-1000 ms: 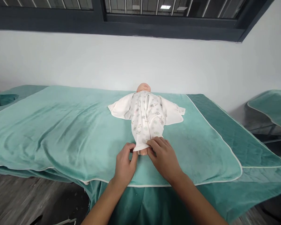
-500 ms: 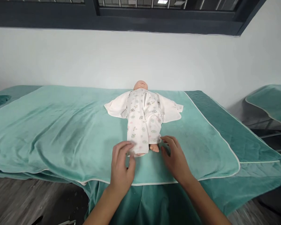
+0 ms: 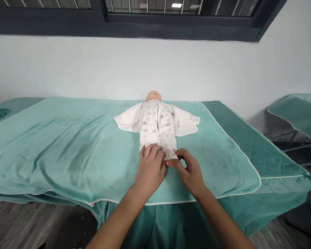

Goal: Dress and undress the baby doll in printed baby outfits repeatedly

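Observation:
A baby doll [image 3: 153,95] lies on its back with its head toward the wall. It is dressed in a loose white top [image 3: 184,121] with wide sleeves spread out and printed white trousers [image 3: 158,121]. My left hand [image 3: 151,167] lies over the trouser hems, fingers curled around the cloth and hiding one of the doll's feet. Between thumb and forefinger, my right hand [image 3: 190,169] pinches the hem of the other trouser leg. The doll's toes on that side barely show beside my right fingertips.
Beneath the doll is a light green blanket [image 3: 93,138] with white piping, on a darker green quilted bed cover [image 3: 264,155]. A white wall [image 3: 119,69] and a dark window frame [image 3: 171,27] stand behind. Another green-covered surface [image 3: 300,110] is at the right.
My left hand has moved right and forward onto the trouser hems. My right hand has closed on the hem of the other leg. The view has shifted slightly.

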Tool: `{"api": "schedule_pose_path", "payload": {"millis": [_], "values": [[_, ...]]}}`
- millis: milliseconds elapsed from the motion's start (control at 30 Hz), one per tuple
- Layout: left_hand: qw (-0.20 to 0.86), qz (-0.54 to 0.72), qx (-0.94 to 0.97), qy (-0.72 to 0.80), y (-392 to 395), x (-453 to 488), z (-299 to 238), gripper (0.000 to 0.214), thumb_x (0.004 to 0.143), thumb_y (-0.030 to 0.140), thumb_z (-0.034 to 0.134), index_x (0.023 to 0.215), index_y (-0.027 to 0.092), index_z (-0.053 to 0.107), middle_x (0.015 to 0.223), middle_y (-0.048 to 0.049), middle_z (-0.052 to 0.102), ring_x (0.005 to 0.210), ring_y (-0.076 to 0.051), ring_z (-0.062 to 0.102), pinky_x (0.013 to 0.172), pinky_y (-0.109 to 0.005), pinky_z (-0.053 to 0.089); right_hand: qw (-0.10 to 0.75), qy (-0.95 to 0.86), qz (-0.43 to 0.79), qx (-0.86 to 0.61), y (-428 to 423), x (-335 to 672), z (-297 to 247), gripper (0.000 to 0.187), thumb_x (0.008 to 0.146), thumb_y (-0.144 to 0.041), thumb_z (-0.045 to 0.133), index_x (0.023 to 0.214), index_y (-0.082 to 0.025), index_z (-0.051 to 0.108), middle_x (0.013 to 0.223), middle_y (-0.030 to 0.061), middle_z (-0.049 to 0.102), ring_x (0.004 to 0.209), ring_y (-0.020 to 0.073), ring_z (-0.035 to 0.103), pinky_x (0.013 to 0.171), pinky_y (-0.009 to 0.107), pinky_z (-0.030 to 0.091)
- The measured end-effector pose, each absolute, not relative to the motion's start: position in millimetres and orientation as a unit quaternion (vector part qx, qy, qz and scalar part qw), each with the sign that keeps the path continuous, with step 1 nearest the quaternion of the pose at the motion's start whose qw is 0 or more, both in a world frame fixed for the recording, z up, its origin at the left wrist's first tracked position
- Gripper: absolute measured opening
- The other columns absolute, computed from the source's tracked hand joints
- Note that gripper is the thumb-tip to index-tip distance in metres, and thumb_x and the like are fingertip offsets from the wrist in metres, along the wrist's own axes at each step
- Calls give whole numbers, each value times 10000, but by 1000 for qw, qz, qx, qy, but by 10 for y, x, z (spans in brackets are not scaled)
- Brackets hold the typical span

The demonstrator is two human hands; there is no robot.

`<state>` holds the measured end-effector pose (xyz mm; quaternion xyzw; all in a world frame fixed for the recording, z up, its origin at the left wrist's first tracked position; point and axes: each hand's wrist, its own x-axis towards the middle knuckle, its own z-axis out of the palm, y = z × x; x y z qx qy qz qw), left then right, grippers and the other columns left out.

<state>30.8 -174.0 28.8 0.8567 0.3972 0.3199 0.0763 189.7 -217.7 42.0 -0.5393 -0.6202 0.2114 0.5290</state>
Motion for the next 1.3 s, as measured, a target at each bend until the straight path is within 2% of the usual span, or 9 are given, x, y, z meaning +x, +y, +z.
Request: {"api": "schedule_pose_path", "payload": {"millis": [200,367,533,667,733,833,933,1033,1300], "values": [[121,357,845,380,-1739,306,265,124,902,140,514,950,224,590,1188,-64,644,1233,-257,523,1147,-552,321,551,-612,235,-516,-2166,1850,456,59,883,-194,625,853,-227,587,755,-39,503,689,129,463,661,271,407],[130,419,817,374,-1763,271,329,132,833,109,581,896,224,565,1172,-67,646,1176,-247,562,1055,-492,437,543,-620,206,-528,-2206,1919,483,55,936,-236,588,883,-224,596,777,-21,532,704,137,505,663,277,422],[149,417,827,348,-1946,163,376,175,818,86,562,900,240,549,1218,-80,629,1289,-277,511,1050,-493,458,448,-684,144,-557,-2440,2105,389,94,986,-219,524,914,-223,583,822,9,569,736,151,544,679,283,440],[182,407,833,327,-1969,41,267,133,884,118,530,933,235,571,1290,-86,605,1336,-261,471,1065,-464,460,357,-731,173,-555,-2597,2259,269,49,988,-244,543,957,-235,580,901,25,616,787,161,592,695,286,477],[200,435,807,346,-1847,-47,176,127,930,159,497,965,235,594,1305,-91,599,1305,-241,498,1057,-441,472,330,-738,190,-557,-2566,2356,238,74,994,-278,539,955,-240,589,905,25,630,785,164,607,698,293,496],[181,474,755,415,-1484,-190,29,198,958,197,459,1077,232,613,1252,-96,625,1223,-227,554,1083,-453,455,359,-716,126,-585,-2323,2502,200,119,998,-284,505,956,-231,603,948,52,648,828,189,622,737,333,526],[138,423,765,466,-1022,-287,-90,320,927,190,466,1217,218,597,1294,-107,614,1272,-265,525,1110,-490,431,369,-717,16,-591,-1894,2576,133,217,964,-221,496,1143,-196,615,1196,130,630,1097,264,593,937,456,516],[94,370,791,478,-609,-299,-135,397,875,167,508,1262,172,597,1355,-147,592,1361,-314,461,1148,-511,393,332,-754,-27,-566,-1440,2556,84,342,938,-173,492,1262,-171,600,1304,156,604,1253,292,504,1059,523,444],[119,331,842,409,53,8,20,305,917,273,513,1159,169,667,1210,-142,681,1200,-314,594,1101,-478,440,243,-784,-53,-569,-832,2419,118,193,927,-210,559,1063,-157,686,1063,129,638,1031,264,541,911,408,455]]}}
